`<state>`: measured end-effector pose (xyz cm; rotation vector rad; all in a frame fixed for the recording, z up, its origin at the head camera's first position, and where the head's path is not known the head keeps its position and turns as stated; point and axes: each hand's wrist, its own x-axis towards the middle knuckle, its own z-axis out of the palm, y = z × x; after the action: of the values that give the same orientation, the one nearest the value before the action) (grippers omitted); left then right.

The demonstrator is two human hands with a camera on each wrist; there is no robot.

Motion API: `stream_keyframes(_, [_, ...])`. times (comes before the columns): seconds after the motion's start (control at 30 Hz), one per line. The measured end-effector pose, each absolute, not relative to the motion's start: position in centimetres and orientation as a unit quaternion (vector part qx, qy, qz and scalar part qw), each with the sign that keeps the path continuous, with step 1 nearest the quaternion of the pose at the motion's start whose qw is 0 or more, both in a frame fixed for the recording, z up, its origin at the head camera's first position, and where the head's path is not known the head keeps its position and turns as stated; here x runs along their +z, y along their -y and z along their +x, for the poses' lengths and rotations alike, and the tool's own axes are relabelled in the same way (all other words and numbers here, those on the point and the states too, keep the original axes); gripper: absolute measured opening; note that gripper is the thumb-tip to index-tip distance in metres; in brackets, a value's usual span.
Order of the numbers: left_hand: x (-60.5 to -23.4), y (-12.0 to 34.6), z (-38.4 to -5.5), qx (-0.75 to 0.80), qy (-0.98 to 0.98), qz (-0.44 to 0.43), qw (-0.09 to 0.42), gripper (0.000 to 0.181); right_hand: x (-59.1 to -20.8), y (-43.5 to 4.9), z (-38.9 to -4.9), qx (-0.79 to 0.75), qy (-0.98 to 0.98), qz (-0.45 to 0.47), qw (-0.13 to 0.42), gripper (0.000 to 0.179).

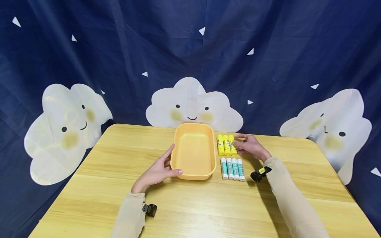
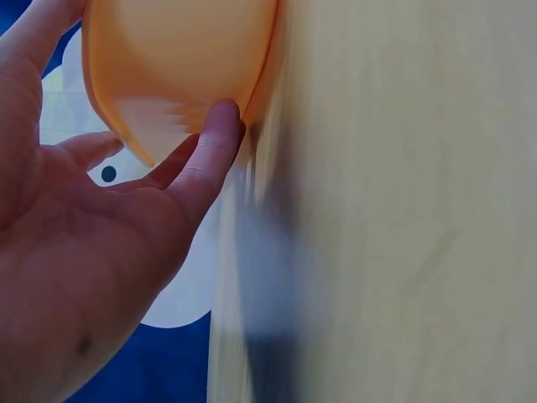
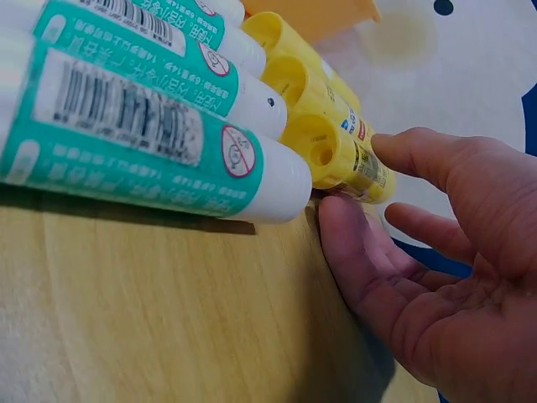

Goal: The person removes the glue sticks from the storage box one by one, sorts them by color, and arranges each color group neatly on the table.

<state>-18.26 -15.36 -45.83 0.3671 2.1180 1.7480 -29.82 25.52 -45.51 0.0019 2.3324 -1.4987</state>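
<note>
A yellow-orange plastic basket stands on the table with its inside bare. My left hand holds its near left corner, thumb over the near rim and fingers along the left wall; the left wrist view shows fingertips against the wall. Right of the basket, three yellow glue sticks lie side by side. My right hand is at the rightmost one, its thumb and fingertips spread beside that stick. Nearer me lies a row of several white-and-teal glue sticks, labels up.
The wooden table carries both rows of glue sticks close to the basket's right wall. A dark blue curtain with smiling white clouds hangs behind the table's far edge. Black wrist cameras sit at both sleeves.
</note>
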Motion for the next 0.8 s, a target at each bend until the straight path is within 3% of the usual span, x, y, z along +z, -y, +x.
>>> stream_keyframes(0.47, [-45.9,15.5,-18.2,0.608,-0.761,0.135,0.182,0.115,-45.2,-26.7,-28.2,-0.56,-0.809,-0.001,0.182,0.061])
stream_keyframes(0.67, [-45.7,15.7,-18.1,0.604,-0.763,0.143,0.178,0.111,-44.7,-27.5,-26.7,-0.497,-0.858,-0.02,0.127,0.057])
stream_keyframes(0.8, [-45.5,16.4,-17.7,0.547,-0.817,0.132,0.126,0.102,-44.5,-28.1,-25.2,-0.389,-0.917,-0.067,0.059,0.056])
